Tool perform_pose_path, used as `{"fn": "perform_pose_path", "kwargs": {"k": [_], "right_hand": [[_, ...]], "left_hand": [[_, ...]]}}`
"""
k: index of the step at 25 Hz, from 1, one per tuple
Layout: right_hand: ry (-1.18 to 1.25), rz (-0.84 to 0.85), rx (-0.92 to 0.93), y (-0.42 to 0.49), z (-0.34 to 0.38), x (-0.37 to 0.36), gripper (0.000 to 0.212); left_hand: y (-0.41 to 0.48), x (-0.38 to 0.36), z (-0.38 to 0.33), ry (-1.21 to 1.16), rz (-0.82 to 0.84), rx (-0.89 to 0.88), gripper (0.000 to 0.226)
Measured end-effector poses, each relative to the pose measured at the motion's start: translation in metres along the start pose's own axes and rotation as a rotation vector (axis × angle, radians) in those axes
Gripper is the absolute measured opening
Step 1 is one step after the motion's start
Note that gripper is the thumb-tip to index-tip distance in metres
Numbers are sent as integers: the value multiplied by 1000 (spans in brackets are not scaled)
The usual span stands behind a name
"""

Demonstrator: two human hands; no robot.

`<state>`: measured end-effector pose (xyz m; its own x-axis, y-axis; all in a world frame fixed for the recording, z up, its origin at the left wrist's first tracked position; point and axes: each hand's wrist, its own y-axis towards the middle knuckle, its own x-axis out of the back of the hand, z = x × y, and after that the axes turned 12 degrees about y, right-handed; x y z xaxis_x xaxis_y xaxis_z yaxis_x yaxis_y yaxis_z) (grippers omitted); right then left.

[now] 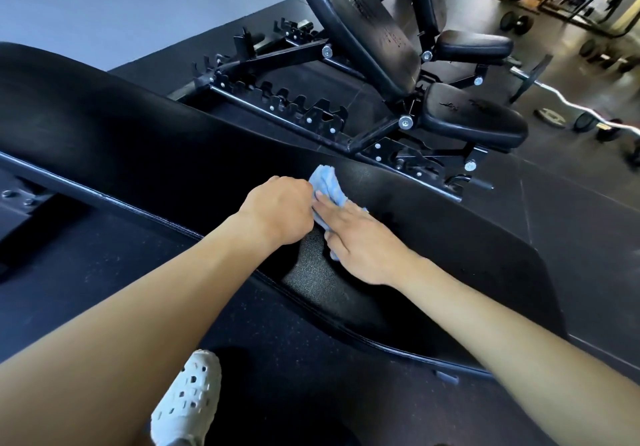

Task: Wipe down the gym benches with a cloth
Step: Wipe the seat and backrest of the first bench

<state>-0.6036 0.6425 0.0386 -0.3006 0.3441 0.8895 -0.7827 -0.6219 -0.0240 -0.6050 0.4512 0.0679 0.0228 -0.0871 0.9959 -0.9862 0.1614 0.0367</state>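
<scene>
Black bench pad (450,224), mid-wipe: left hand (278,210) bunches the blue cloth (327,184), right hand (363,241) presses it flat-fingered. Next stroke likely needs firm pressure lengthwise.

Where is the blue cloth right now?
In the head view the blue cloth lies mid-frame on the near bench pad; the left hand grips its edge and the right hand presses flat on it.
</scene>
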Motion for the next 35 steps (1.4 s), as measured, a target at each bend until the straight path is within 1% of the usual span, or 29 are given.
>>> {"fn": "perform_pose_path", "kwargs": {"k": [1,2,3,4,5,6,7,8,9,12,13,14,15,17,18,19,20,23,24,25,28,29,30,31,33,35], "right_hand": [[-26,24,16,-6,-3,8,56],[-62,11,-19,-2,-14,14,51],[-85,-11,-103,6,-28,21,45],[-102,-48,-211,20,-45,26,43],[-114,-77,-314,31,-54,28,48],[-128,-110,-370,39,-56,26,55],[-126,-136,-382,43,-50,19,61],[-109,-138,-359,39,-36,9,64],[-80,-107,-300,30,-19,-3,63],[-61,47,-36,-21,14,-18,62],[-95,74,-3,-30,11,-15,63],[-115,75,-11,-31,0,-11,65],[-126,60,-72,-26,-14,-4,65],[-128,3,-267,-9,-34,10,62],[-118,-27,-330,-2,-32,11,61],[-113,-46,-338,-1,-22,7,60],[-112,-43,-297,-6,-9,0,61],[-128,46,-80,-46,18,-18,61],[-143,53,-72,-50,15,-13,61],[-150,27,-106,-44,6,-8,62],[-156,-37,-394,1,-18,7,64],[-154,-50,-452,12,-17,5,65],[-135,-56,-455,21,-8,0,66],[-117,-47,-411,21,7,-10,66],[-103,9,-248,1,40,-31,67],[-102,70,-127,-34,55,-36,67]], "left_hand": [[-1,0,2,-9,9,8,16],[-2,1,4,-19,20,17,16],[-3,2,5,-30,29,23,16],[-5,4,6,-34,32,29,17],[-6,4,8,-34,35,35,18],[-7,5,8,-34,37,40,18],[-8,6,7,-32,39,41,18],[-9,7,5,-22,37,37,18],[-9,7,2,-6,30,31,17],[-10,6,-2,22,13,36,16],[-11,6,-2,21,17,38,16],[-13,6,-3,21,22,37,17],[-15,6,-4,21,30,32,18],[-21,6,-6,10,57,21,20],[-23,7,-7,7,64,21,20],[-24,7,-7,8,61,30,20],[-25,6,-8,16,49,41,19],[-26,7,-8,54,25,48,18],[-28,9,-8,57,35,52,18],[-31,11,-7,51,53,61,18],[-39,12,-5,39,79,84,21],[-41,13,-5,39,84,90,21],[-41,13,-3,43,88,99,21],[-42,13,-1,47,84,107,20],[-42,12,1,61,70,112,19],[-42,14,-2,65,91,103,17]]}}
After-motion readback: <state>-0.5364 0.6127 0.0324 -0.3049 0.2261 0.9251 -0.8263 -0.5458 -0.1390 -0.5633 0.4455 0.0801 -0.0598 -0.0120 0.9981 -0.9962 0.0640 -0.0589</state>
